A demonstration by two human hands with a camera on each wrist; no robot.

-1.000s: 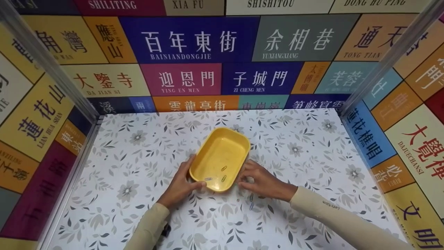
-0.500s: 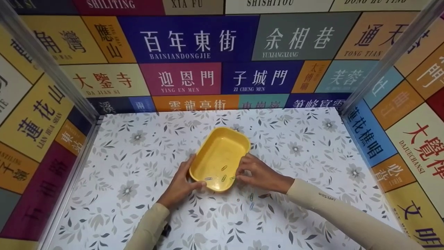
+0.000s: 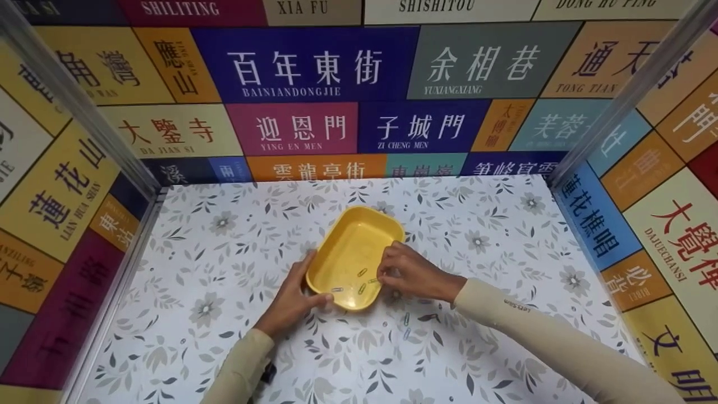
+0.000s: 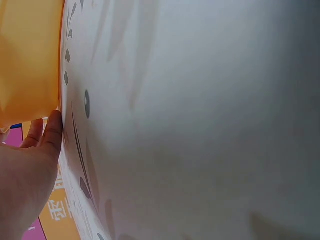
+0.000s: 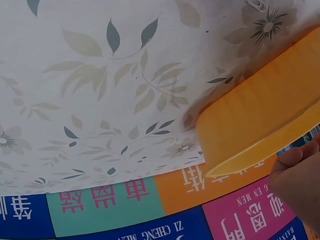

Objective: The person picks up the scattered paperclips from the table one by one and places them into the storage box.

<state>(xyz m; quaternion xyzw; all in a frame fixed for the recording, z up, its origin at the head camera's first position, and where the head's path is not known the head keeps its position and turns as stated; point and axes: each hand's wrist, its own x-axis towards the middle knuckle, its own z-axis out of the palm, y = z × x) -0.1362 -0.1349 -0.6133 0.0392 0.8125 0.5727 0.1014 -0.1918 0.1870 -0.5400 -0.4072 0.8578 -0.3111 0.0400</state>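
A yellow plastic tray (image 3: pixel 353 247) stands on the table with several paper clips inside, among them a purple-grey clip (image 3: pixel 337 290) and a green clip (image 3: pixel 362 289). My left hand (image 3: pixel 289 300) holds the tray's near left corner, thumb at the near rim and fingers along the left wall. Over the right rim, my right hand (image 3: pixel 415 272) pinches a greenish paper clip (image 3: pixel 372 281) that reaches over the tray's inside. In the left wrist view, fingertips (image 4: pixel 54 120) touch the tray wall (image 4: pixel 30 65). The right wrist view catches only part of the hand (image 5: pixel 300 175) above the rim.
A green paper clip (image 3: pixel 406 318) and a blue one (image 3: pixel 406 334) lie on the table to the tray's near right. White floral paper (image 3: pixel 224 252) covers the tabletop. Colourful sign-covered panels (image 3: pixel 303 62) rise at the back and both sides.
My right hand has moved left and slightly away from me, from beside the tray to over its right rim, bringing the pinched clip into sight. The left hand and tray stay in place.
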